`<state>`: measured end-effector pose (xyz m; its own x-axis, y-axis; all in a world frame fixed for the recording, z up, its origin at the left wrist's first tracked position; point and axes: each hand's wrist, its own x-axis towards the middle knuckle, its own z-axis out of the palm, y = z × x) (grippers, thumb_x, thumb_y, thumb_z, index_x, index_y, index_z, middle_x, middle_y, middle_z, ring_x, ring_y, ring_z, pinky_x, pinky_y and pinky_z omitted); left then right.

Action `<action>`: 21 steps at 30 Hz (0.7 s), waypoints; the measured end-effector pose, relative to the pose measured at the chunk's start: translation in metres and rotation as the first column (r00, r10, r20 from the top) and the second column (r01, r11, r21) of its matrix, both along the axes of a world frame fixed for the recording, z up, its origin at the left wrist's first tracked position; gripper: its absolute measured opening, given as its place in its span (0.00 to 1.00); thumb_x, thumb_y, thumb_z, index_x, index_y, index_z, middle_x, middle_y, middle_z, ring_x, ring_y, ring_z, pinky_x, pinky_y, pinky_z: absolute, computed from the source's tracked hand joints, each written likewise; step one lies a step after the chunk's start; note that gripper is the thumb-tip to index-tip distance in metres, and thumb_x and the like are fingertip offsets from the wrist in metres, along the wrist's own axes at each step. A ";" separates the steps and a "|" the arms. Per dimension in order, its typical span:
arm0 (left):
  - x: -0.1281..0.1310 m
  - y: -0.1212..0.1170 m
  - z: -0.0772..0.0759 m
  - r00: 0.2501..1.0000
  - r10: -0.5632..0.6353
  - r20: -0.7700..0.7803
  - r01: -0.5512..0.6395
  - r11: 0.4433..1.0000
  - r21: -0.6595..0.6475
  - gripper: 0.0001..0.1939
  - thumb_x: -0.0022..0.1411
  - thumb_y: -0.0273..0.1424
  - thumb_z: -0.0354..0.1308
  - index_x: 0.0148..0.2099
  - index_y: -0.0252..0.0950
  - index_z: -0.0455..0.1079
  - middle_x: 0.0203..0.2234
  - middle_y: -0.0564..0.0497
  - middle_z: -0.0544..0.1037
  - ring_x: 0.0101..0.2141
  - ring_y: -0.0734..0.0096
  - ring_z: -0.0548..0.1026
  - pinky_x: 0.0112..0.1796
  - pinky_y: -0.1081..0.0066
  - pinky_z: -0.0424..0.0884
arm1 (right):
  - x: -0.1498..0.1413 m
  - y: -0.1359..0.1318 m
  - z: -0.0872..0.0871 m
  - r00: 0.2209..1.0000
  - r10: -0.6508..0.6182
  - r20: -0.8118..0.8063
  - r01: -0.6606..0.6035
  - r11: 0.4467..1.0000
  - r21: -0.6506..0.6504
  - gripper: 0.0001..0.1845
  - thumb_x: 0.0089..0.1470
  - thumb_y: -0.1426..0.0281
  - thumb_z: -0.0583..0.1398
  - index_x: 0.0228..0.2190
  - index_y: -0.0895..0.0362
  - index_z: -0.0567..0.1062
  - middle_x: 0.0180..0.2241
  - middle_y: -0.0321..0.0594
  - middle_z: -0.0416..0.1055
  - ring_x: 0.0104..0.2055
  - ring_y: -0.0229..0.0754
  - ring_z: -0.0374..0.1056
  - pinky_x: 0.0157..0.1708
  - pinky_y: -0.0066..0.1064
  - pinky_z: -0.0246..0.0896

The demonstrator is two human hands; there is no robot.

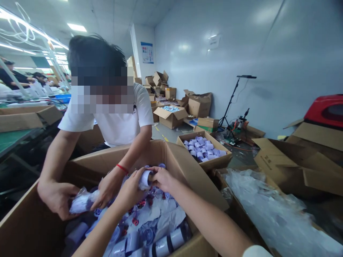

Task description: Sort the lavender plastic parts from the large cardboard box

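Note:
Over the large cardboard box (pixel 184 171), both my hands are closed on one short, pale lilac cylindrical part (pixel 145 180). My left hand (pixel 132 191) wraps around its near side, while the fingers of my right hand (pixel 163 178) grip at its dark open end. Whether my right fingers reach inside it I cannot tell. Below lie loose lilac cylinders (pixel 132 242), small red and black parts (pixel 135 221) and crumpled white sheets (pixel 171 219). A co-worker's two hands hold a white bundle in clear plastic (pixel 83 201) at the left of the same box.
A co-worker (pixel 118 128) leans over the box's far side. Behind it stands a smaller carton of lilac rings (pixel 200 147). Clear plastic bags (pixel 268 210) fill a box at right, beside an open carton (pixel 278 160). A thin stand (pixel 230 101) is near the wall.

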<state>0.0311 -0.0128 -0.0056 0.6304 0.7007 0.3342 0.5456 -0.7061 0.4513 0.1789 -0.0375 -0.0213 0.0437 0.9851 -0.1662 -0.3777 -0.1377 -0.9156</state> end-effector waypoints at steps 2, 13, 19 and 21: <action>-0.003 0.001 -0.002 1.000 0.023 -0.002 -0.023 1.000 -0.007 0.29 0.46 0.25 0.56 0.54 0.36 0.63 0.48 0.42 0.75 0.47 0.56 0.74 0.48 0.59 0.70 | -0.006 -0.003 0.002 0.996 -0.049 0.070 0.046 0.998 0.041 0.16 0.26 0.76 0.64 0.26 0.54 0.74 0.27 0.30 0.71 0.31 0.38 0.65 0.32 0.30 0.60; 0.003 -0.017 0.024 0.932 0.175 -0.317 -0.213 0.973 -0.092 0.29 0.46 0.23 0.56 0.54 0.34 0.63 0.50 0.39 0.73 0.47 0.55 0.74 0.47 0.62 0.69 | -0.018 -0.006 -0.007 0.998 -0.046 0.034 0.048 0.998 -0.049 0.20 0.23 0.73 0.71 0.24 0.53 0.72 0.22 0.27 0.67 0.30 0.39 0.66 0.32 0.31 0.59; 0.000 0.011 0.005 0.975 0.218 0.044 -0.210 0.967 -0.143 0.31 0.45 0.33 0.59 0.54 0.34 0.61 0.45 0.42 0.76 0.46 0.55 0.75 0.46 0.62 0.71 | -0.012 0.019 -0.003 0.980 -0.074 -0.187 0.063 0.996 -0.061 0.20 0.19 0.81 0.69 0.21 0.57 0.71 0.19 0.27 0.67 0.22 0.36 0.64 0.25 0.28 0.59; -0.005 0.026 -0.006 0.937 0.290 0.195 -0.265 0.953 -0.145 0.40 0.43 0.41 0.60 0.58 0.32 0.57 0.36 0.45 0.78 0.37 0.54 0.78 0.39 0.62 0.74 | -0.001 0.029 0.003 0.915 -0.183 -0.359 0.173 0.983 -0.058 0.18 0.21 0.83 0.66 0.20 0.58 0.70 0.18 0.28 0.68 0.20 0.36 0.65 0.20 0.26 0.59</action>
<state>0.0257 0.0128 -0.0113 0.3292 0.8787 0.3458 0.5953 -0.4774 0.6463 0.1778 -0.0083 -0.0180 0.1503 0.9621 -0.2276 -0.7026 -0.0580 -0.7092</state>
